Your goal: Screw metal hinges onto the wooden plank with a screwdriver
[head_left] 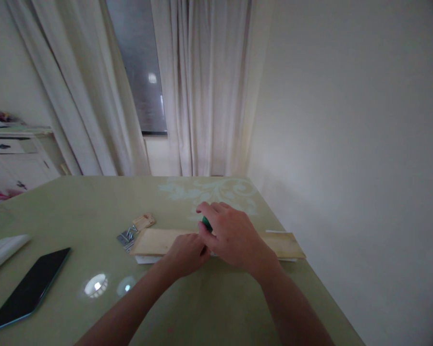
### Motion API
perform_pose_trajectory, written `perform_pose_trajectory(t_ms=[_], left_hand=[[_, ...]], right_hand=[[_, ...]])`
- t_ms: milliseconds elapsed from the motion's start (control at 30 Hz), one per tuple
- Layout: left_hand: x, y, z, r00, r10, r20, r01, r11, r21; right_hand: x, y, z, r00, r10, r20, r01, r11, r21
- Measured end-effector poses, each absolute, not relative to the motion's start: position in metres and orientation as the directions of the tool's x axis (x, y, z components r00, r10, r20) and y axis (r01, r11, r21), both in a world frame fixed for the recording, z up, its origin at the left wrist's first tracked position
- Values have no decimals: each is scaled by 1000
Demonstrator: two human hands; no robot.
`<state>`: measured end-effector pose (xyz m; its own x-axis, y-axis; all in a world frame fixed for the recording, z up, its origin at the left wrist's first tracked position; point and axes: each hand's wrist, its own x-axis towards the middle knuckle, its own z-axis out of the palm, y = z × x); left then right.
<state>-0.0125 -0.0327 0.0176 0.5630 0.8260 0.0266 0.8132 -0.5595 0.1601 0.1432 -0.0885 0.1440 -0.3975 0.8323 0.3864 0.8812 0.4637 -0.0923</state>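
A long, pale wooden board [154, 241] lies crosswise on the table, with a thin white layer [147, 260] showing beneath its near edge. My right hand [234, 235] is closed around a rounded green handle [206, 223] above the middle of the board; the rest of that tool is hidden. Pressed close against it, my left hand [189, 252] rests on the board with curled fingers. What those fingers pinch is out of sight. By the board's left end lie small grey metal pieces [127, 236], which look like hardware, and a small wooden piece [144, 221].
The green table [104, 206] has a pale floral pattern and runs along a white wall [346, 144] on the right. A dark tablet [29, 288] and a white object [3, 250] lie at the left. Curtains [209, 96] hang behind, near a white cabinet [18, 166].
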Motion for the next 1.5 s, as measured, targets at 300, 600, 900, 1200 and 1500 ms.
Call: perform_pose_trajectory(t_ms=[300,600,900,1200,1500], left_hand=[[-12,-30,16,539,842,15,831,-534,158],[-13,-35,20,566,824,9,813,-560,161],[-12,-32,17,553,833,28,824,-551,133],[-11,-28,15,566,824,14,817,-564,124],[-12,-32,19,549,835,7,823,-543,169]], right_hand=[[145,-89,146,-398,853,337,887,451,-94],[143,-86,145,-345,876,337,914,395,-91],[145,-84,142,-310,876,369,921,373,-111],[148,-85,143,-160,934,319,981,187,-54],[143,-89,144,-254,910,328,952,296,-83]])
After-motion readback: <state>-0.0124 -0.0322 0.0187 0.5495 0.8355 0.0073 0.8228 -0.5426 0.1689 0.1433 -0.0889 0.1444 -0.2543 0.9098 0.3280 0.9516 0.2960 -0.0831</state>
